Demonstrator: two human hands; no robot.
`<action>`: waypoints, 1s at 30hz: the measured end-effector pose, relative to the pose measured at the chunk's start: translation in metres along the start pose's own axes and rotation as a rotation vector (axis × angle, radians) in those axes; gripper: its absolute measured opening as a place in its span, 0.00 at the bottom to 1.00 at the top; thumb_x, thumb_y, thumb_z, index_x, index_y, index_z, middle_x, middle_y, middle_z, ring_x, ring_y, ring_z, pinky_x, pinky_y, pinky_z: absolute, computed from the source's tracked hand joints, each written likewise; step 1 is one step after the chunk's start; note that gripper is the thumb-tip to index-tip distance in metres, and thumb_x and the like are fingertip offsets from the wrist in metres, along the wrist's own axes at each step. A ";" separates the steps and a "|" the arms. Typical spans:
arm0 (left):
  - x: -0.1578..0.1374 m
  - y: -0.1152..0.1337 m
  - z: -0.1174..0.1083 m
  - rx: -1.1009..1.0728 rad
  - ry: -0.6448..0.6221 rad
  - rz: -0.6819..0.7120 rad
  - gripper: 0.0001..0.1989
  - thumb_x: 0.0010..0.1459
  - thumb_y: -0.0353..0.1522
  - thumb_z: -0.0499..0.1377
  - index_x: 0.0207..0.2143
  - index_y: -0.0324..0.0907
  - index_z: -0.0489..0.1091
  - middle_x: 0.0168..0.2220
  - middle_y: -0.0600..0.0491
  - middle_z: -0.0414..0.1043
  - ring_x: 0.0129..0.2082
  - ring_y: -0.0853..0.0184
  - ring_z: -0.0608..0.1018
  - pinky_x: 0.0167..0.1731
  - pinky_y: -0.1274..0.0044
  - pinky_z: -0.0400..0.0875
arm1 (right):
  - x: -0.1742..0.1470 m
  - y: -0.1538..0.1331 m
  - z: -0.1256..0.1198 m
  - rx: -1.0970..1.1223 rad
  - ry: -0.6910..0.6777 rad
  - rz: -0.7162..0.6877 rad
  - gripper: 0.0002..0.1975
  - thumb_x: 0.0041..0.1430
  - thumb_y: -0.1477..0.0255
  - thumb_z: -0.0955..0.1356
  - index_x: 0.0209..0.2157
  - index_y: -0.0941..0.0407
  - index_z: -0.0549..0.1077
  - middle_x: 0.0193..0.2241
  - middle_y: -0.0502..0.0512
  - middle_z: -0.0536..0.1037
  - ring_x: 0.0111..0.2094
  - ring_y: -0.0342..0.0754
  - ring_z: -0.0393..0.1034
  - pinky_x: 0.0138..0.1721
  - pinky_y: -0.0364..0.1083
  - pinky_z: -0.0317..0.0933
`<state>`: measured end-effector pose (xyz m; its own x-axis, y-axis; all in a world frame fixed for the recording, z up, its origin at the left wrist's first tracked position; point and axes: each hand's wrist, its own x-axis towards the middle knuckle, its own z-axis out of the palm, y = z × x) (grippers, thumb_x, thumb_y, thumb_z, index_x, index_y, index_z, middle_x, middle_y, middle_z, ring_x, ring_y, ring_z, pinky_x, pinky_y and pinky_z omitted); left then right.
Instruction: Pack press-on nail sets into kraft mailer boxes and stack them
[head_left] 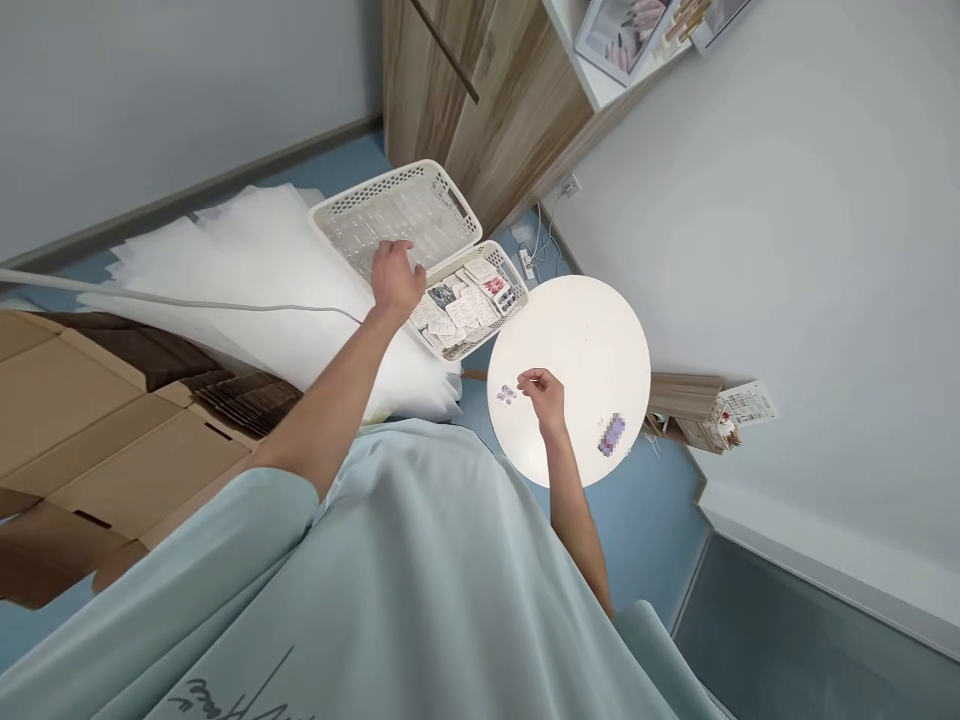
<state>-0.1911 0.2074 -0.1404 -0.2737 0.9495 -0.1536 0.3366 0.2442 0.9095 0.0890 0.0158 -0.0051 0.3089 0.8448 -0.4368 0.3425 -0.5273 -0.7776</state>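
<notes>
Left hand point(396, 282) overhangs perforated basket point(386, 187), right hand point(547, 398) round table point(585, 335), their grips unclear.

On my feed I have a round white desk point(581, 330) with a smooth, mostly bare top; directly on it I see a cluster of small purple patterned pieces point(507, 395) near the left edge, and well apart from them, towards the lower right, a purple object point(612, 436) too pixelated for me to identify. Below the desk I make out a blue floor point(660, 510), with a white power strip point(526, 264) lying on it near the wall.
</notes>
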 end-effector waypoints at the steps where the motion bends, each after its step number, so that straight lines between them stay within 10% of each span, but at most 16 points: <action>1: 0.007 0.000 -0.002 0.035 0.000 -0.009 0.25 0.60 0.33 0.67 0.59 0.40 0.74 0.63 0.39 0.70 0.69 0.43 0.68 0.75 0.53 0.55 | -0.003 -0.002 0.002 -0.010 0.005 -0.001 0.13 0.52 0.58 0.74 0.36 0.52 0.78 0.39 0.55 0.85 0.40 0.52 0.80 0.46 0.53 0.74; 9: 0.049 0.019 -0.027 0.315 -0.168 -0.012 0.29 0.75 0.32 0.60 0.70 0.23 0.59 0.75 0.31 0.53 0.75 0.46 0.52 0.75 0.56 0.41 | -0.021 -0.006 0.014 0.038 0.058 0.037 0.13 0.52 0.59 0.75 0.35 0.52 0.79 0.36 0.54 0.84 0.38 0.51 0.79 0.45 0.51 0.73; 30: 0.079 0.008 -0.033 0.364 -0.130 0.029 0.47 0.58 0.30 0.75 0.69 0.21 0.54 0.74 0.36 0.60 0.70 0.50 0.55 0.74 0.53 0.41 | -0.027 0.010 0.024 0.149 0.098 0.065 0.12 0.53 0.59 0.77 0.35 0.52 0.80 0.34 0.52 0.83 0.37 0.49 0.77 0.45 0.50 0.72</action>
<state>-0.2400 0.2775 -0.1325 -0.1506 0.9684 -0.1987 0.6466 0.2485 0.7212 0.0629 -0.0104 -0.0118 0.4135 0.7930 -0.4475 0.1866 -0.5548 -0.8108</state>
